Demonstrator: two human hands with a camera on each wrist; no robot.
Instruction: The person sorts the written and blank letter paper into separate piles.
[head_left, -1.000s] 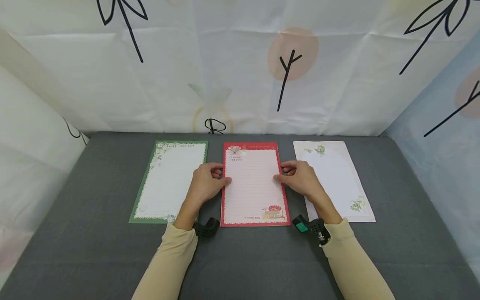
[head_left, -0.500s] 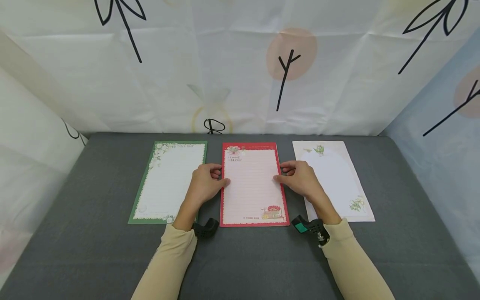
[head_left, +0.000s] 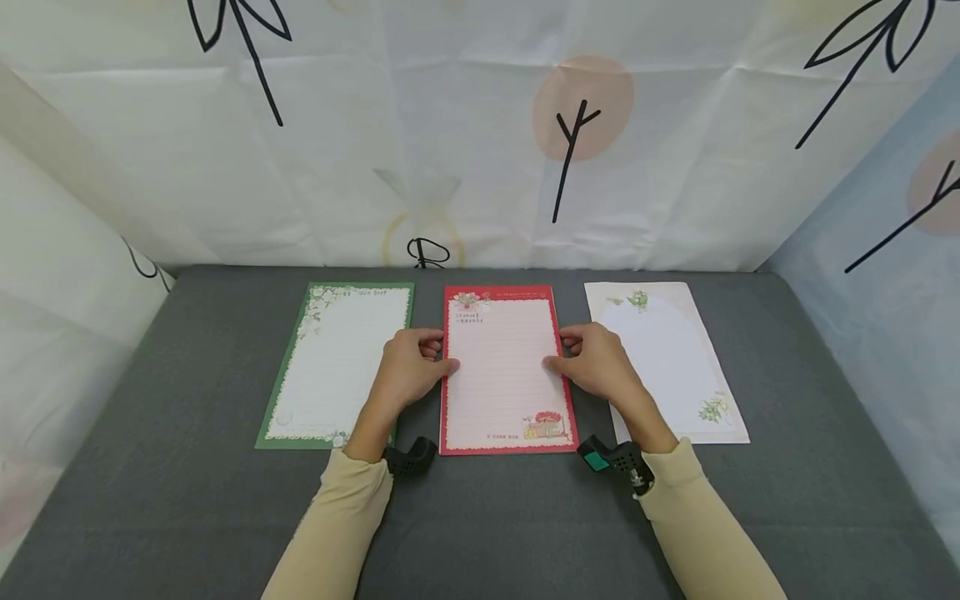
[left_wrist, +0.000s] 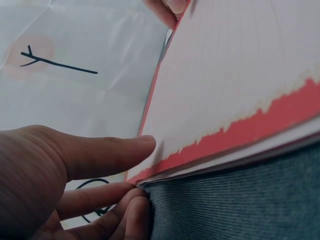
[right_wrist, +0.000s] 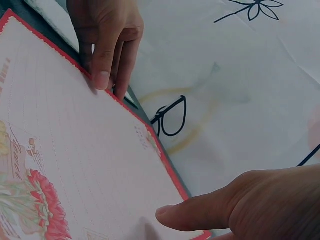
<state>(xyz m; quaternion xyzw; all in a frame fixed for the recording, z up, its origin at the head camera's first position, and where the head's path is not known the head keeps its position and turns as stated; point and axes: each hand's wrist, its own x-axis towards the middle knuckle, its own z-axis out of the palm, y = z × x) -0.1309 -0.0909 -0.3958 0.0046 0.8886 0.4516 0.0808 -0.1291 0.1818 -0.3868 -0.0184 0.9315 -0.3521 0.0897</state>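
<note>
Paper (head_left: 501, 375) with a red border is midway between the left and right edges of the worktop (head_left: 135, 500), closer to its far edge than its near one. The border is wavy along its inner side and broadest across the top; inside it the page is pale pink with faint ruled lines. A printed flower (head_left: 467, 300) and small lettering decorate the top left, and a red bunch (head_left: 547, 424) with green stems the bottom right. White layers show beneath the top sheet. The left hand (head_left: 407, 365) pinches the left edge, thumb on top; the right hand (head_left: 600, 360) pinches the right edge likewise. A green-bordered sheet (head_left: 337, 358) lies toward the worktop's far left corner, a white sheet (head_left: 663, 358) toward its far right corner
</note>
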